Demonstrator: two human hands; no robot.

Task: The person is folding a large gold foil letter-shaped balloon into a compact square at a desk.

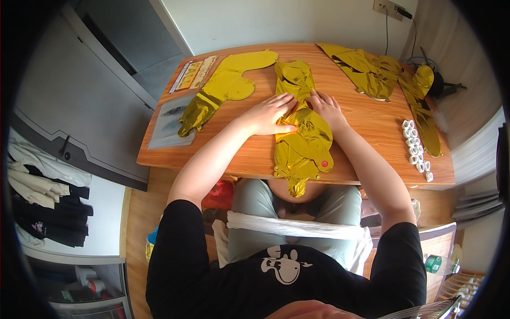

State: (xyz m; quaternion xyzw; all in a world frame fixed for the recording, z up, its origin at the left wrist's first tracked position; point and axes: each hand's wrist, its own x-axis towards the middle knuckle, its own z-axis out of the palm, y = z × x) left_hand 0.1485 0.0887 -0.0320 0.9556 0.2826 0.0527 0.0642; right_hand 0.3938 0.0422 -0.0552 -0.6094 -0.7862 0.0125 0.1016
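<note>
A flat, uninflated gold foil balloon (304, 139) lies lengthwise before me, its lower tip hanging over the table's near edge. My left hand (271, 114) rests on its left side, fingers stretched and thumb spread across the creased foil. Against the upper right side of the same balloon lies my right hand (326, 110), palm down with fingers extended. Neither hand grips anything. A second gold foil balloon (228, 80) is spread out to the left, its lower end folded. More gold foil balloons (374, 72) lie at the far right, one long piece (422, 114) reaching down the right side.
Several small white ring-shaped rolls (413, 143) sit in rows at the table's right. On the left are a clear plastic bag (164, 133) and a printed card (194, 73). A black device with cables (438, 85) stands at the right edge, near the wall socket (388, 8).
</note>
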